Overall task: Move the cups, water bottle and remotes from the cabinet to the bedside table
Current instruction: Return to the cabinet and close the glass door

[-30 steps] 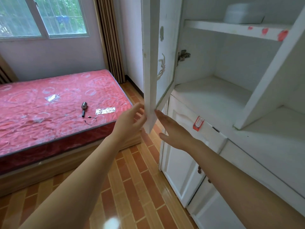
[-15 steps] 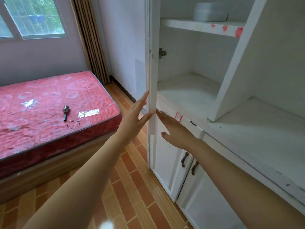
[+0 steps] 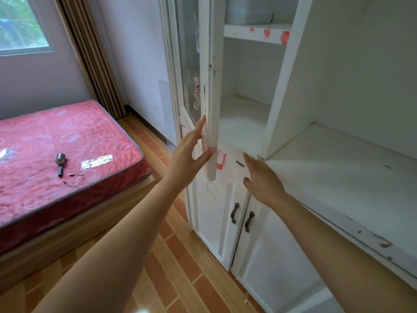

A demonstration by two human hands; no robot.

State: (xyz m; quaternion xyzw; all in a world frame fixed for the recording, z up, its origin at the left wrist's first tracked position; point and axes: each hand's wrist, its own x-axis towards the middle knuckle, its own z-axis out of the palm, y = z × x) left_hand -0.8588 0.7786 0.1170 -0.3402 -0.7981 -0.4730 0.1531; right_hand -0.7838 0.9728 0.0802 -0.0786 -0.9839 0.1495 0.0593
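The white cabinet (image 3: 282,123) fills the right side, its shelves bare except for a pale container (image 3: 248,10) on the top shelf. No cups, bottle or remotes show. Its glass-panelled door (image 3: 209,98) stands nearly edge-on to me. My left hand (image 3: 189,152) presses straight fingers against the door's lower outer face and edge. Just right of the door's bottom corner, my right hand (image 3: 261,177) hovers open over the counter ledge, touching nothing that I can see.
A bed with a red mattress (image 3: 67,150) lies at the left, with a small dark metal object (image 3: 60,160) and a thin cable on it. Two lower cabinet doors with dark handles (image 3: 241,216) are closed. Brick-pattern floor (image 3: 180,279) runs between bed and cabinet.
The cabinet door has swung toward the cabinet under my left hand. My right hand has come off the door edge and shifted right. The view has turned toward the cabinet.
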